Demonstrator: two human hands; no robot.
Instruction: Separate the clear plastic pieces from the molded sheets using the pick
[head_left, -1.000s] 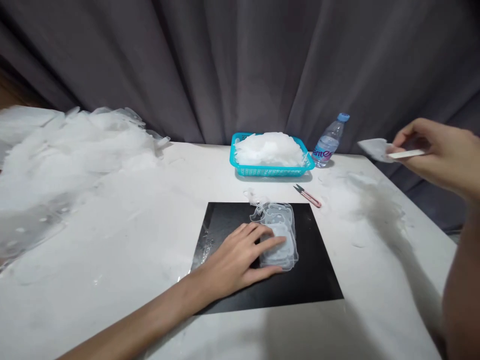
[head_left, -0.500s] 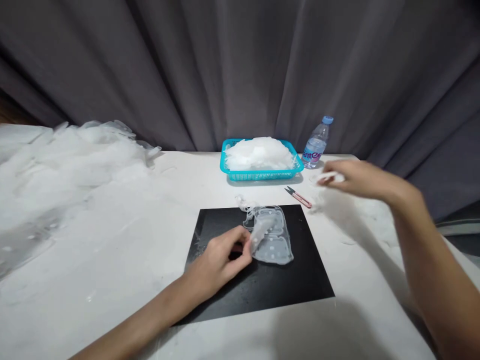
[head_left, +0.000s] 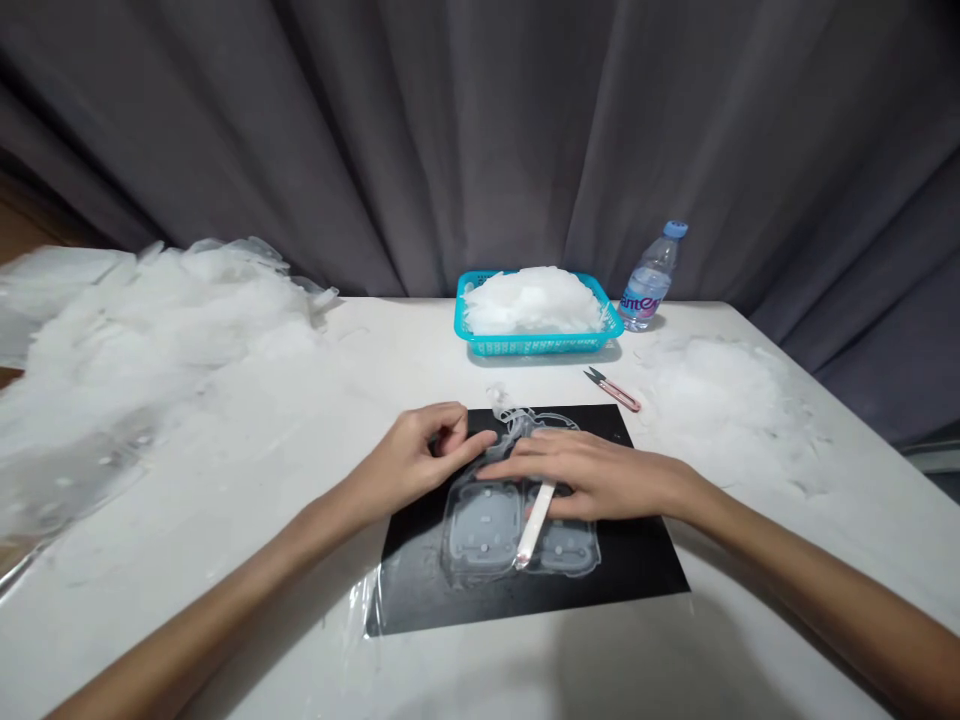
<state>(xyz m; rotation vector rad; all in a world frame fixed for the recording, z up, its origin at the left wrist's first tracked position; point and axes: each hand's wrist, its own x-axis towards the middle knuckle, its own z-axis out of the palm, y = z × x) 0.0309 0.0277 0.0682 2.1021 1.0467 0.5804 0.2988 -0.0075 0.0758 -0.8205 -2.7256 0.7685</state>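
Two joined translucent panels, a clear moulded sheet (head_left: 486,525), lie flat on a black mat (head_left: 420,590). My right hand (head_left: 574,470) rests over the upper part of the sheet, holding a white stick (head_left: 534,525) that points down toward the near edge. At the sheet's upper left is my left hand (head_left: 427,455), its fingers curled and thumb reaching toward the right fingertips; whether it pinches anything is too small to make out. Thin clear scraps (head_left: 501,402) lie beyond the hands at the mat's far edge.
A blue basket (head_left: 540,346) heaped with white pieces stands at the back, beside a water bottle (head_left: 649,282). Pink snips (head_left: 613,390) lie behind the mat. A large translucent pile (head_left: 172,320) covers the left, a smaller white pile (head_left: 739,405) the right.
My right hand has come from the right side onto the sheet with the white stick. The sheet now lies flat and spread wider. My left hand has moved slightly up and left.
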